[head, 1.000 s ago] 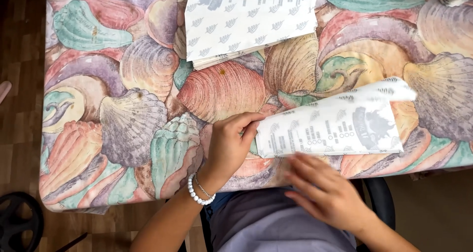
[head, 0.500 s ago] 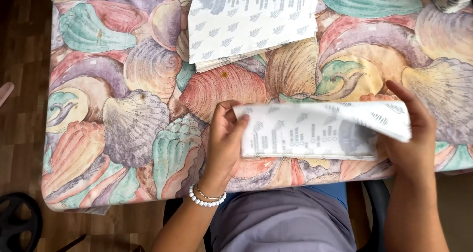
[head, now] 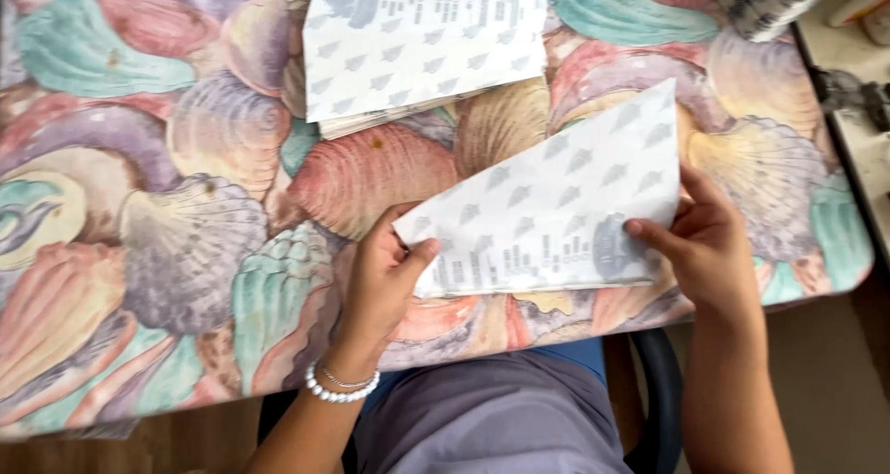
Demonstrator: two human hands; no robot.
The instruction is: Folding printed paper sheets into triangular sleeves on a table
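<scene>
Holding a folded paper sheet between both hands, I see its long axis run left to right across the near edge of the surface, with one corner pointing up and away to the right. My left hand pinches the near left corner; my right hand grips the right edge, thumb on top. A stack of like sheets lies farther back, apart from it.

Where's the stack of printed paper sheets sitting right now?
The paper stack lies at the top centre of the head view on the shell-patterned tablecloth, just above the folded sheet held in both hands.
</scene>
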